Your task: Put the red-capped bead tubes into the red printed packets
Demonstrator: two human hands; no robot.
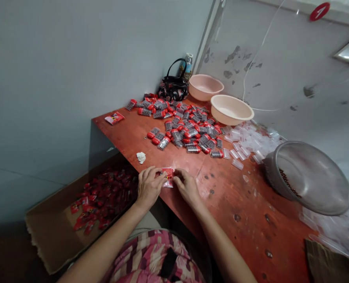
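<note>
A small red printed packet (169, 173) lies at the near edge of the red table (221, 196), between my two hands. My left hand (150, 182) grips its left side, fingers and thumb closed over it. At its right edge, my right hand (186, 184) has thumb and fingers pinched against the packet. Beyond them spreads a heap of small clear containers with red caps and dark contents (189, 131). A crumpled white scrap (141, 157) rests to the left of my hands.
A cardboard box (47, 232) of red packets stands low on the left. Two pale basins (231, 110), a black handbag (172, 89) and a bottle (188, 65) are at the back. Clear empty containers (245, 139) and a tilted grey basin (312, 177) occupy the right.
</note>
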